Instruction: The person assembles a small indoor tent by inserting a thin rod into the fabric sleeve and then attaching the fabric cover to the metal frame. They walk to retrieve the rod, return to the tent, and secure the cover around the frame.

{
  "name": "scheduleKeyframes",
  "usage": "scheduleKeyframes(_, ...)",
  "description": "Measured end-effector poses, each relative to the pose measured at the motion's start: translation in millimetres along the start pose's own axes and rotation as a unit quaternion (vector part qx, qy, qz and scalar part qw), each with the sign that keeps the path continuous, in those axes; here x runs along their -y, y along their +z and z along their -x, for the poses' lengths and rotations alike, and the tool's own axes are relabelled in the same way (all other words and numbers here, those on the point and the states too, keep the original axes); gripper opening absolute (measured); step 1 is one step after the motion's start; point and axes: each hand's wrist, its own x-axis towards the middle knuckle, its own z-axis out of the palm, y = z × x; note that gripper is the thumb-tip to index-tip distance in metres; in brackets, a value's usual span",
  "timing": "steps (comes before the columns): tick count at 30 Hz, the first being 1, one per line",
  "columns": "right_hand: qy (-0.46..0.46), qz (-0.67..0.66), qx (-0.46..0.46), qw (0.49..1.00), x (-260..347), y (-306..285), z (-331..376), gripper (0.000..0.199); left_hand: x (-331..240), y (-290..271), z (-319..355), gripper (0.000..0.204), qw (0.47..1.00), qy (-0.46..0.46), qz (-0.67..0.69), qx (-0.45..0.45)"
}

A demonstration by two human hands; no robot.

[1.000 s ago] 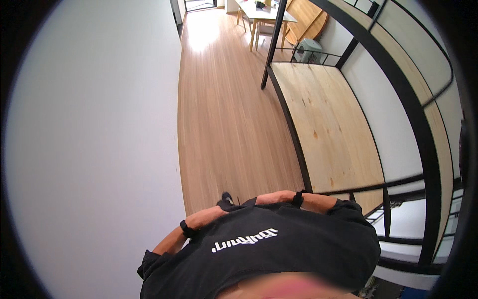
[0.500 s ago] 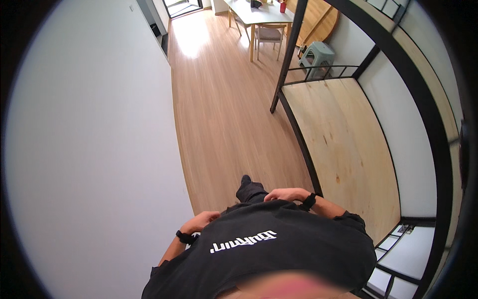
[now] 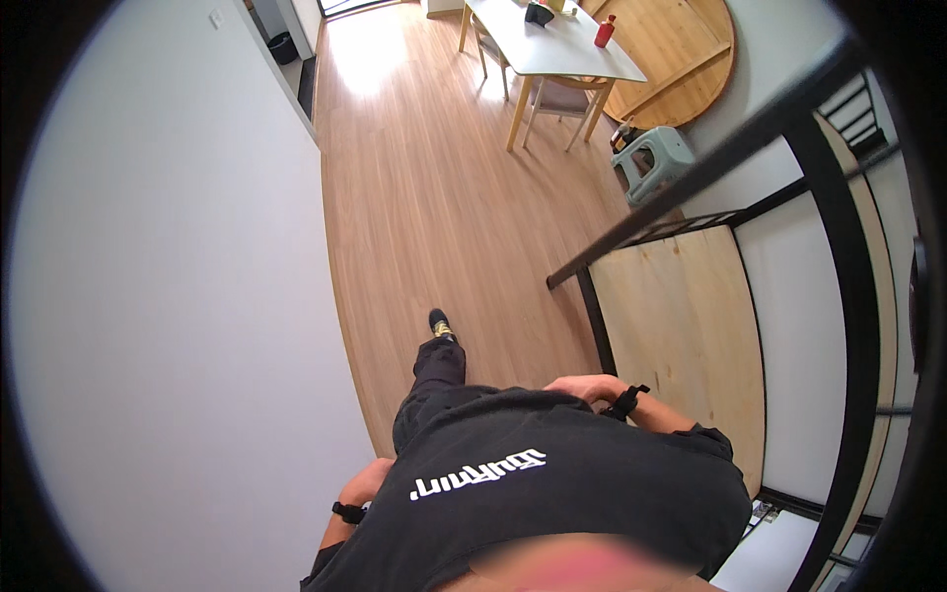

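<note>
lower frame: right hand (image 3: 584, 388) at, and left hand (image 3: 367, 481) beside, the black shirt (image 3: 592, 488); fingers are hidden, so whether they grip cannot be told. the table (image 3: 567, 59), upper centre, now appears lower than before, suggesting forward walking.

Here's the black shirt (image 3: 602, 479), short-sleeved and loose, worn on the body, white lettering running across its chest, soft folds at the sides, front edge draping over dark trousers (image 3: 440, 365), one leg out in front, cloth creased.
</note>
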Motion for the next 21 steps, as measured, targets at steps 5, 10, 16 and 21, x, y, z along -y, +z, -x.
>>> scheduleKeyframes(5, 0.007, 0.0, -0.114, 0.993, 96, -132, -48, 0.061, -69, -150, -85, 0.042, 0.999, 0.016, 0.037, -0.028)
scheduleKeyframes(10, -0.051, -0.006, -0.1, 0.994, 181, -269, -102, 0.047, -132, -290, -158, 0.04, 0.999, 0.026, 0.024, 0.01)
scheduleKeyframes(16, 0.01, -0.045, -0.108, 0.993, 238, -490, -201, 0.034, -209, -529, -320, 0.037, 0.986, 0.058, -0.125, 0.093)
scheduleKeyframes(21, -0.008, 0.098, -0.38, 0.92, 298, -710, -274, 0.025, -255, -731, -478, 0.029, 0.931, -0.001, -0.047, -0.362)
